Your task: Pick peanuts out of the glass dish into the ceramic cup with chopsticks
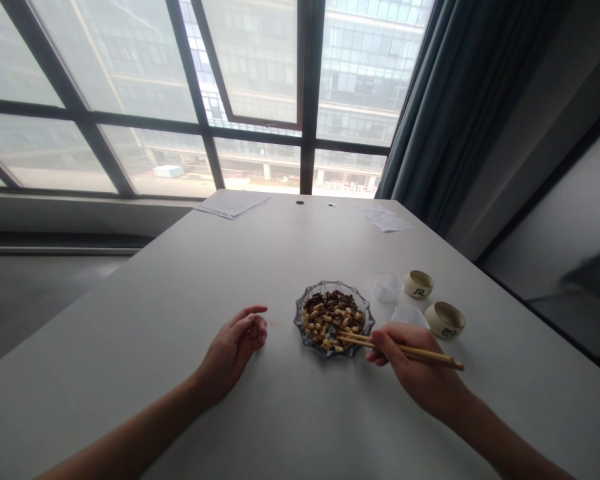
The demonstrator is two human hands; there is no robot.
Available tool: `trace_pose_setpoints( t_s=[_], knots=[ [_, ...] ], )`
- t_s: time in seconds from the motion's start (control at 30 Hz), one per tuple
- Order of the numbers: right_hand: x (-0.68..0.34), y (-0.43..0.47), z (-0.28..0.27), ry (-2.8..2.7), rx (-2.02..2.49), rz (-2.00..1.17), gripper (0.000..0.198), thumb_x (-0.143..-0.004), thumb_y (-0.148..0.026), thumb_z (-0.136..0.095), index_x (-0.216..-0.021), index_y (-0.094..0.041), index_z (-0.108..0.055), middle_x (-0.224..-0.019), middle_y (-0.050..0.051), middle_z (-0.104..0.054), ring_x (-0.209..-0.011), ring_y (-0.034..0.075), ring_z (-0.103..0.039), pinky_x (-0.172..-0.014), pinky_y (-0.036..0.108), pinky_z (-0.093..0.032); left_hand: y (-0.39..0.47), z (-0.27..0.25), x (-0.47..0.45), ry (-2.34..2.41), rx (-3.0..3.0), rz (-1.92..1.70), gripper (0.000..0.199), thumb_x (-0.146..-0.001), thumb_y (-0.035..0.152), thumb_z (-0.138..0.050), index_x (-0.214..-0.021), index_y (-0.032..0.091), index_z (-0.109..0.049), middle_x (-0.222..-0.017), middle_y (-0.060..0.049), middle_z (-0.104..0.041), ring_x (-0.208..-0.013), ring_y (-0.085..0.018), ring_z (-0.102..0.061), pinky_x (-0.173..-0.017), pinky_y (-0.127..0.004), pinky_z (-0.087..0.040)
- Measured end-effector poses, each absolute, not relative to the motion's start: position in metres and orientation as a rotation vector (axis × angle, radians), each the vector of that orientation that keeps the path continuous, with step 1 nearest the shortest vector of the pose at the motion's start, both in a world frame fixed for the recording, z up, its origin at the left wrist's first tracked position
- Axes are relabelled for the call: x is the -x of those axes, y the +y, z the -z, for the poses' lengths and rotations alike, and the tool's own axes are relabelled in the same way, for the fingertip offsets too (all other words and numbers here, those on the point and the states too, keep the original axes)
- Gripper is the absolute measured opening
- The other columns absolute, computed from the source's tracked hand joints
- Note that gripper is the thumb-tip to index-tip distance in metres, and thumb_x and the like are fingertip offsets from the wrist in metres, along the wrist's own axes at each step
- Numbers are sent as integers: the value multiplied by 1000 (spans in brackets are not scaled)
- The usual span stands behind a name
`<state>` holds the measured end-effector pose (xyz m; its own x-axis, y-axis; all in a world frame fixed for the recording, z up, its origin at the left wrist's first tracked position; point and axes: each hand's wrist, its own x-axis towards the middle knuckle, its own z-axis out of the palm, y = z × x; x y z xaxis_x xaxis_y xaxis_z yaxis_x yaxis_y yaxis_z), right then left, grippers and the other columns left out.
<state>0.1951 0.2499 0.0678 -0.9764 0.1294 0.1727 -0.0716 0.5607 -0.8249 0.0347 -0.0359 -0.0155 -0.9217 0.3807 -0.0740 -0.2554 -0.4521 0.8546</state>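
Observation:
My right hand (410,363) is closed around a pair of wooden chopsticks (425,355). Their tips reach into a scalloped glass bowl (303,333) and meet a small dark grey piece (331,331) that I cannot make out. Peanuts (320,312) in their shells fill most of the bowl, with thin dark brown pieces (339,298) toward its far side. Left of the bowl, my left hand (235,343) rests on its side on the table, index finger stretched out and the other fingers loosely curled, holding nothing.
Two clear plastic cups, a far one (387,287) and a near one (410,316) partly behind my right hand, stand beside two cream cups, one far (419,285) and one near (445,320). Papers lie at the far left (234,203) and far right (386,217) of the white table (280,413).

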Motion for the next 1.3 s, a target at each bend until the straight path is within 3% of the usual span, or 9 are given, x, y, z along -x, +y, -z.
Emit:
trace_pose_setpoints(
  t_s=[0.77, 1.07, 1.3],
  knots=[
    [-193, 250, -54, -2497, -334, -1334, 28, -101, -27, -56, -79, -17, -71, -79, 4, -67, -72, 14, -64, -69, 26, -48, -36, 13, -35, 1407, -169, -2373, 25, -82, 26, -74, -104, 14, -71, -73, -4, -64, -65, -15, -54, -59, -25, -47],
    [-199, 248, -48, -2434, -305, -1358, 31, -102, -25, -52, -85, -16, -75, -78, 6, -71, -70, 15, -68, -66, 27, -52, -35, 10, -36, 1417, -153, -2374, 25, -81, 25, -75, -103, 14, -72, -73, -4, -64, -65, -15, -53, -59, -24, -47],
    [-218, 266, -53, -2226, -11, -1532, 26, -99, -33, -59, -90, -18, -79, -80, 7, -78, -68, 20, -76, -64, 28, -63, -35, 11, -36, 1417, -151, -2364, 27, -80, 27, -76, -103, 15, -72, -73, -4, -64, -65, -15, -53, -59, -24, -47]
  ],
)
